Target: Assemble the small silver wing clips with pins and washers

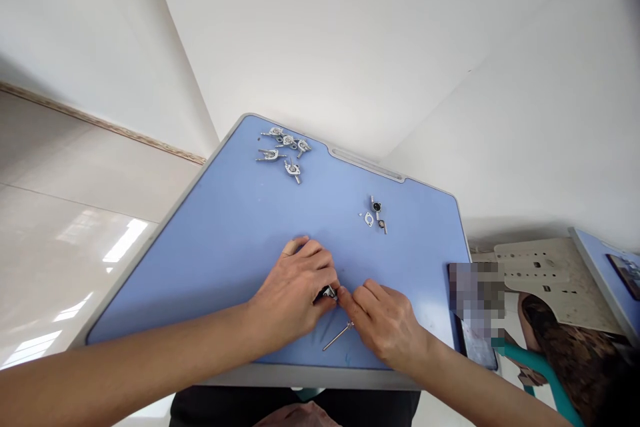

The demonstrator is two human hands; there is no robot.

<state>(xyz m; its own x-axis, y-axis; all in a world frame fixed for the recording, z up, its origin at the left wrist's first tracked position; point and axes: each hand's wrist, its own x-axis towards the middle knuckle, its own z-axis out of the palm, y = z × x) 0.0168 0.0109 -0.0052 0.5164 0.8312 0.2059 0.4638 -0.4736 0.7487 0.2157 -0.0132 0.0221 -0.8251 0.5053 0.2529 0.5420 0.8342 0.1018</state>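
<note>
My left hand [305,283] is closed round a small metal fitting [329,292], dark with a silver edge, held just above the desk; most of it is hidden by the fingers. The fingertips of my right hand [383,317] press against the fitting's right side. Tucked under that same hand is a screwdriver [337,337]; only its thin metal shaft shows, pointing down and left, while its handle is hidden in the palm.
The blue desk [225,247] has a raised grey rim. Several silver metal fittings [290,167] lie at its far left. Further right are a flat gasket-like plate [369,219] and two dark-centred fittings [377,206]. A phone-like device [480,347] rests at the right edge, beside a seated person.
</note>
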